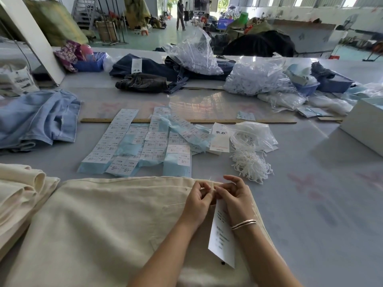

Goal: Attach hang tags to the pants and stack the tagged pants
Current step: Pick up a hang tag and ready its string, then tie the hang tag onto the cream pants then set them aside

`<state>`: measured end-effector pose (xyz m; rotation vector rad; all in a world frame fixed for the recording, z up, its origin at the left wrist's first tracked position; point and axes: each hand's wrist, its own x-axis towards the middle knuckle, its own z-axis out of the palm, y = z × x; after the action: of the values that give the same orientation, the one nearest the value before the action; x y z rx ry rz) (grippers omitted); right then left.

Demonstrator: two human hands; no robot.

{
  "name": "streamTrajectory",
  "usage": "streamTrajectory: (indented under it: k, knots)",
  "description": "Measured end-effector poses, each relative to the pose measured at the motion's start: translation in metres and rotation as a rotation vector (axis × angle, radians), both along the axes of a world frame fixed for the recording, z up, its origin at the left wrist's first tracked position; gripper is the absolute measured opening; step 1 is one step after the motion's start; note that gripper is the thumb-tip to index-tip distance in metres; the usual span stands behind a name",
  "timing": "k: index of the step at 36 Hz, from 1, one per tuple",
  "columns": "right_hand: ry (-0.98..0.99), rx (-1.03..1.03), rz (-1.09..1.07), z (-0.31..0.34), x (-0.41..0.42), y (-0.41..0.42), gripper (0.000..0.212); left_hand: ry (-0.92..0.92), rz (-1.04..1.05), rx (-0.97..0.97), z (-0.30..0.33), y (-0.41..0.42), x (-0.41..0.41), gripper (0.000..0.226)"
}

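A pair of cream pants [107, 224] is being laid flat across the lower half of the frame, its waistband running along the upper edge of the cloth. At the right end of that waistband a thin white string [213, 186] is being pinched between the curled fingers of the left hand [198, 198] and the right hand [235, 196], the two hands being held close together, fingertips almost touching. A white hang tag [222, 235] is being dangled from the string just below the hands, lying on the cloth between the two forearms and partly under the right wrist. A stack of folded cream pants [20, 189] is being kept at the lower left edge of the frame. Sheets of printed labels [141, 146] are being spread in the middle of the grey table [321, 204], with a bundle of loose white strings [250, 165] just right of them, above the hands.
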<state>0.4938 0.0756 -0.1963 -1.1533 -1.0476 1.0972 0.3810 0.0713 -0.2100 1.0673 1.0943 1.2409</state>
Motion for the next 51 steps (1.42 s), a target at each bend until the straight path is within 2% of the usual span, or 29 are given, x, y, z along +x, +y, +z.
streamTrajectory:
  k: [7,16,19,22,24,29,34,39,42,44,46,48,51]
  knots:
    - [-0.098,0.042,-0.008,-0.002,-0.002,-0.001,0.034,0.086,0.047,-0.014,-0.003,0.003,0.001,0.022]
    - [-0.553,0.16,-0.012,0.0,-0.003,-0.008,0.042,0.11,0.063,-0.075,-0.003,0.004,0.001,0.028]
    - [-0.633,0.222,-0.037,0.001,-0.005,-0.01,0.047,0.086,0.061,-0.105,-0.002,0.003,0.0,0.029]
    - [-0.684,0.271,-0.06,-0.001,-0.007,-0.013,0.043,0.056,0.043,-0.121,0.001,0.0,-0.001,0.023]
    - [-0.641,0.25,-0.103,-0.003,-0.006,-0.014,0.039,0.055,0.033,-0.125,0.003,-0.002,-0.001,0.019]
    - [-0.281,0.124,-0.114,-0.002,0.003,-0.014,0.038,-0.048,0.007,-0.177,0.007,-0.004,-0.005,0.007]
    - [-0.135,0.045,-0.157,-0.002,0.003,-0.012,0.037,-0.016,0.043,-0.156,0.012,-0.009,-0.003,0.005]
    - [-0.156,-0.052,-0.276,0.011,0.008,-0.007,0.037,0.125,0.087,-0.081,0.016,-0.025,-0.024,0.016]
    - [-0.463,0.078,-0.375,0.039,-0.007,-0.005,0.039,0.159,0.141,-0.074,0.019,-0.039,-0.059,0.021]
    - [-0.607,0.271,-0.242,0.062,-0.036,-0.008,0.037,0.172,0.248,-0.067,0.021,-0.051,-0.089,0.023]
    - [-0.725,0.404,0.074,0.083,-0.08,-0.014,0.03,0.177,0.409,-0.054,0.02,-0.065,-0.121,0.025]
    - [-0.94,0.469,0.458,0.094,-0.133,-0.023,0.029,0.161,0.602,-0.044,0.019,-0.083,-0.155,0.027]
    - [-1.202,0.614,0.805,0.089,-0.214,-0.03,0.04,0.145,0.911,0.018,0.022,-0.118,-0.207,0.038]
